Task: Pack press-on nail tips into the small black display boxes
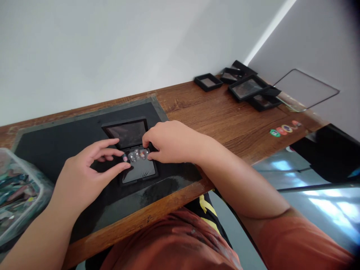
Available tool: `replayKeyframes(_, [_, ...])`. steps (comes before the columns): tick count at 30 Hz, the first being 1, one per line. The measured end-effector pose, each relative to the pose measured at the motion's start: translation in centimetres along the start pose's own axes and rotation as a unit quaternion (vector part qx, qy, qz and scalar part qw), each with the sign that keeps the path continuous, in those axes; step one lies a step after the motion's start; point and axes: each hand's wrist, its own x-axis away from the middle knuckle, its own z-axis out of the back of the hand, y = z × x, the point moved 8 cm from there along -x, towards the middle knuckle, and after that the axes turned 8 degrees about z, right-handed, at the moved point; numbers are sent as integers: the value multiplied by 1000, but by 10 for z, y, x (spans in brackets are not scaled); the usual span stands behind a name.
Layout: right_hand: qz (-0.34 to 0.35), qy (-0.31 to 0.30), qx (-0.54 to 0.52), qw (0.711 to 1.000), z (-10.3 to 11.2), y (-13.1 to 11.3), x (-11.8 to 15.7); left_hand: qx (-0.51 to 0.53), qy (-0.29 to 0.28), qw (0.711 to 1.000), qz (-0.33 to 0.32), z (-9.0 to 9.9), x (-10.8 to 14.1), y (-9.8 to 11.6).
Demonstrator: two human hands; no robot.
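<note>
An open black display frame (140, 179) with clear film panes lies on the dark mat, its raised half (126, 133) tilted back. Across its lower half runs a row of small round clear pieces (137, 155), some with coloured marks; whether they are joined I cannot tell. My left hand (92, 165) has thumb and fingertips closed about the left end of the row. At the right end, my right hand (168, 142) pinches with bent forefinger and thumb, hiding part of that end and the frame's edge.
A clear plastic tub (42, 187) of mixed small items stands at the left. Several black frames (249, 88) are piled at the back right, near a thin-rimmed clear panel (306, 90). Colourful round badges (287, 128) lie near the wooden table's (191, 108) right edge.
</note>
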Motion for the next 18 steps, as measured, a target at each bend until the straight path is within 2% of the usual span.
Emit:
replayKeyframes(5, [2,-2,-1,1000,1,0,0,5,19,1000,3,6,1,3])
replayKeyframes(18, [-6,2,-6,1000,1,5,0,8,-15,1000,2,-6,-3,-5])
